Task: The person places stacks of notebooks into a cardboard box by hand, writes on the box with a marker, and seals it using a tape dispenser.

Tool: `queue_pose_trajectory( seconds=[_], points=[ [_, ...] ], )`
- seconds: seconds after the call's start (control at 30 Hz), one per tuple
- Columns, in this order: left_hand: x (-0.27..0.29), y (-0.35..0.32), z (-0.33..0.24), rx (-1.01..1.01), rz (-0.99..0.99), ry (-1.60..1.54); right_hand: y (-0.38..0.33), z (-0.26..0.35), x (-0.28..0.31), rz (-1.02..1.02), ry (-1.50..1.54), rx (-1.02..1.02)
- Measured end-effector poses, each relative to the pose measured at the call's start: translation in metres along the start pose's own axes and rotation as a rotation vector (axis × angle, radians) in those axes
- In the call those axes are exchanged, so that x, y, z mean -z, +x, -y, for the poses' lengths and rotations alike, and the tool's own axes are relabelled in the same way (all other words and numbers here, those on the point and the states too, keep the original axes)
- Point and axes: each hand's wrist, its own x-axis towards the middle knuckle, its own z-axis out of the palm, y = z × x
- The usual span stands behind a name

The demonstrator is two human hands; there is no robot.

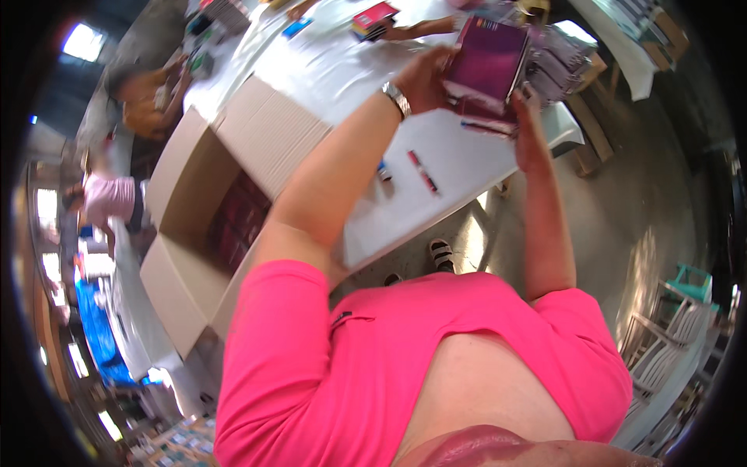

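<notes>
Both hands are up at the far right end of the white worktop (pixel 467 167), closed around 1 purple book (pixel 489 62). The left hand (pixel 426 82), with a silver watch (pixel 397 101) at its wrist, grips the book's left edge; the right hand (pixel 527 128) holds its lower right corner. The book is tilted, cover up, with a dark red item just below it; whether the 2 touch is hard to tell. A blurred grey stack (pixel 559 64) is just right of the book. Nearer the body, 1 red and black marker (pixel 423 172) lies on the worktop, and a blue item (pixel 383 171) shows beside the left forearm. To the left is an open cardboard box (pixel 183 183) with dark red items (pixel 240 220) inside. Beyond the worktop's middle, another person's hand holds small red-topped books (pixel 375 19).
</notes>
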Motion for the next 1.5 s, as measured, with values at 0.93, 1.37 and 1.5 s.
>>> queue_pose_trajectory(
  seconds=[0.93, 1.37, 1.5],
  points=[
    [0.105, -0.549, 0.048, -1.232, -0.332, -0.292, -0.114, -0.01, -0.416, 1.19, -1.369, 0.758],
    [0.19, -0.482, 0.037, -0.665, -1.372, 0.147, -0.105, 0.007, -0.462, 0.814, -0.891, 0.601],
    [0.187, -0.465, 0.036, -0.264, -1.639, 0.953, -0.097, -0.027, -0.486, 0.991, -0.93, 0.245]
  ],
)
